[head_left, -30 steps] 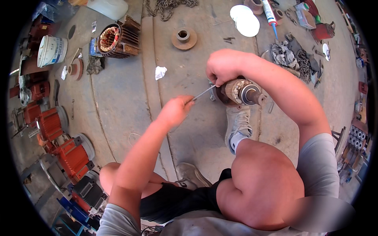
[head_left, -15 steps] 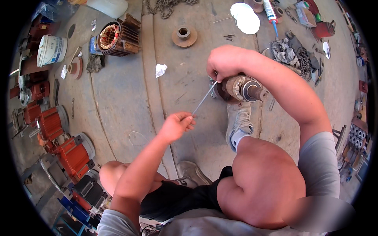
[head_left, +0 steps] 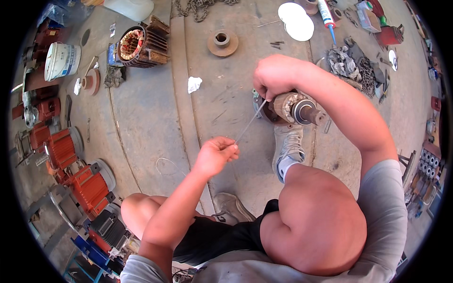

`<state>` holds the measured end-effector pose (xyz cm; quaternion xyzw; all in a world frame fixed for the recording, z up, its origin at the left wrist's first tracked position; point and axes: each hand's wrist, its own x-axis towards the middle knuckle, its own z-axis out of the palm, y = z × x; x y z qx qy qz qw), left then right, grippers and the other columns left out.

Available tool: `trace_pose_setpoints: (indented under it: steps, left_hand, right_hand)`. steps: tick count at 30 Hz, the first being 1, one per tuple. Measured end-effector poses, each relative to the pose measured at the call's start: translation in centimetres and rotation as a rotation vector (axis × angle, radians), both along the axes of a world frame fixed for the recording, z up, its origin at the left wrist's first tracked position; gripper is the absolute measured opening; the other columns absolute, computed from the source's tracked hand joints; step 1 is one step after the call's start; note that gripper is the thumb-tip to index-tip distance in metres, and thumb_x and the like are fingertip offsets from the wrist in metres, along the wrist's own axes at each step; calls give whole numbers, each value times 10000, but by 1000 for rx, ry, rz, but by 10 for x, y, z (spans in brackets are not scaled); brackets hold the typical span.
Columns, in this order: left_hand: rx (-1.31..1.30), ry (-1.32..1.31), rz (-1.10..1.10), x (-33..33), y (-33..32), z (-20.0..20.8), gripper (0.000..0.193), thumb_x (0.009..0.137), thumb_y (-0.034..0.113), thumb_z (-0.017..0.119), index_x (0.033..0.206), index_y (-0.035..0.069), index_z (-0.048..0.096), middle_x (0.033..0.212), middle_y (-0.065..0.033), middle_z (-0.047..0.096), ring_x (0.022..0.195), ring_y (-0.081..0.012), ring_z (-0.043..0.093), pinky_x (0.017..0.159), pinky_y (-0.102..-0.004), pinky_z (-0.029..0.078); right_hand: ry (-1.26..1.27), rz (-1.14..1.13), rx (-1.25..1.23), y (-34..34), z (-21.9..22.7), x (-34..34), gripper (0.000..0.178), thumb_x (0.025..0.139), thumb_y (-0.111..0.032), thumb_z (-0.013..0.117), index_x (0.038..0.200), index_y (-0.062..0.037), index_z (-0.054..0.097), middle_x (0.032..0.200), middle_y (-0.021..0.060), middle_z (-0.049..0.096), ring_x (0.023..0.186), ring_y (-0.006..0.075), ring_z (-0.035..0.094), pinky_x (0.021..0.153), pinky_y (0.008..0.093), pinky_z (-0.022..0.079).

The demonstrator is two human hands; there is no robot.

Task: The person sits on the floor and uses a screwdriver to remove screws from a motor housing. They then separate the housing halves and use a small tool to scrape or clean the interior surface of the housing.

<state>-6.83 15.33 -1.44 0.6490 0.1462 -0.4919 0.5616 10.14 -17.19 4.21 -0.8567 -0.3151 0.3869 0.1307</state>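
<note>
Left hand [head_left: 218, 153]: fingers pinching lower end of thin rod [head_left: 258, 111]. Right hand [head_left: 273, 78]: fingers clasping upper end, close beside rotor [head_left: 288, 106]. Rotor near shoe [head_left: 289, 146]. Widest room left of rod, interrupted by crumpled white paper [head_left: 194, 84]; orange motors [head_left: 89, 186] line left edge.

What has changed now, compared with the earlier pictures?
The left hand has moved downward in the picture, and the thin rod slants more steeply. Nothing was visibly taken or let go. The right hand stays at the rod's far end, beside the rotor.
</note>
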Motion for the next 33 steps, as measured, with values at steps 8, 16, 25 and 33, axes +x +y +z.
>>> trace_pose_setpoints:
  steps: [8, 16, 25, 33]
  left_hand:
    - [3, 53, 8, -23, -19, -11, 210, 1144, 129, 717, 1288, -22, 744, 1112, -115, 837, 915, -171, 798, 811, -314, 625]
    - [41, 85, 198, -22, -22, -11, 231, 1158, 175, 721, 1274, -25, 735, 1073, -112, 821, 901, -179, 794, 786, -326, 629]
    - [49, -116, 223, -6, -4, -24, 210, 1143, 100, 722, 1261, -71, 750, 1035, -137, 835, 887, -198, 815, 777, -332, 642]
    - [110, -277, 248, 25, 20, -31, 305, 1120, 75, 748, 1359, -113, 721, 1104, -169, 847, 978, -238, 840, 862, -358, 681]
  right_hand:
    - [-40, -10, 35, -2, -10, -4, 169, 757, -208, 931, 915, -168, 889, 897, 72, 833, 878, 338, 802, 763, 499, 610]
    - [14, -34, -10, 2, -6, 1, 174, 785, -214, 943, 929, -142, 877, 928, 75, 837, 914, 334, 804, 780, 496, 611]
    - [71, -607, 288, -42, -74, -33, 528, 1059, -582, 749, 1262, -109, 869, 1325, 197, 822, 1199, 389, 780, 1058, 480, 596]
    - [224, -643, 219, -35, -83, -36, 536, 1074, -608, 683, 1200, -136, 905, 1166, 191, 857, 1109, 401, 798, 1035, 463, 604]
